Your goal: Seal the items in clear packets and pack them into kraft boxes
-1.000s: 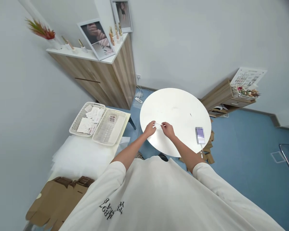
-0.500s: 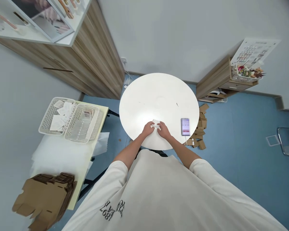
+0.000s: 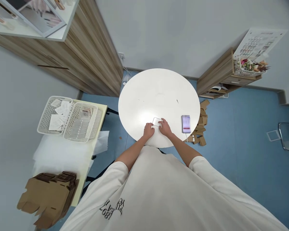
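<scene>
A small clear, white-edged rectangular case lies flat on the round white table, near its front edge. My left hand grips its lower left corner between curled fingers and thumb. At the opposite side, my right hand has its fingers bent round the right edge, holding it there. My fingers cover parts of both sides, and I cannot make out what the case contains.
A phone with a cable lies on the table's right. To the left, a side table bears white baskets, translucent sheets and flattened cardboard boxes. More cardboard lies at right. A wooden cabinet stands behind left.
The case has gone from looking tilted, with its edge facing me, to lying flatter on the table. My hands have shifted slightly outward around it. My view has moved a little.
</scene>
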Motion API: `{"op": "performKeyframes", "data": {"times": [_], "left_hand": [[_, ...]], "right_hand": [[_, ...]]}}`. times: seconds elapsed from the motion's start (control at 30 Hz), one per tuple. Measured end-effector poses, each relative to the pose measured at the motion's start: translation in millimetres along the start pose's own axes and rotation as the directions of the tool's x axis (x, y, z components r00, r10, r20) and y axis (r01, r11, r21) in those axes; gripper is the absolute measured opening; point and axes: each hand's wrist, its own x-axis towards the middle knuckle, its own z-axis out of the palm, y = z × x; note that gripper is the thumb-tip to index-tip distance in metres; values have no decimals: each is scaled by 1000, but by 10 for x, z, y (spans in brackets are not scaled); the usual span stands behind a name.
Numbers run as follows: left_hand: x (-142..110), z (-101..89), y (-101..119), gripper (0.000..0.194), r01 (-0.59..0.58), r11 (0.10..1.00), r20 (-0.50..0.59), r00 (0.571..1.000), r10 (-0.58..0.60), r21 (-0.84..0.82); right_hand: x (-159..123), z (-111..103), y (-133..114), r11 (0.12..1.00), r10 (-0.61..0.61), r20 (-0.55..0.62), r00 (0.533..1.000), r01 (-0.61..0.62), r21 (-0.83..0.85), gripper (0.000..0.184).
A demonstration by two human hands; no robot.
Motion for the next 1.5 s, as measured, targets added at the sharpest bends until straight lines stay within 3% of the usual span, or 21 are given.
{"op": "performKeyframes", "data": {"times": [0.13,0.23,0.57,0.73,1.07,1.23,1.5], "left_hand": [[-95,76,20,41,33,993,133,991,-17,-117],[-89,102,30,53,45,986,149,989,-21,-160],[-36,-42,-62,63,51,983,118,993,-30,-174],[-49,-102,-150,63,40,986,117,993,-21,-163],[18,-196,-108,51,-57,985,-31,998,53,-163],[105,-268,-35,39,-63,988,-109,993,47,-140],[229,-327,27,31,-9,994,-98,995,-2,-111]], "right_hand": [[199,-106,-25,998,0,63,998,4,-64,47],[244,-103,-11,997,18,110,994,-9,-82,50],[-173,204,-91,990,131,125,983,-136,35,58],[-232,265,-210,978,171,110,979,-181,99,57],[-176,70,-367,974,184,-59,981,-173,145,38],[-77,-107,-449,981,179,-40,983,-176,79,37],[83,-219,-459,985,158,2,987,-158,67,36]]}}
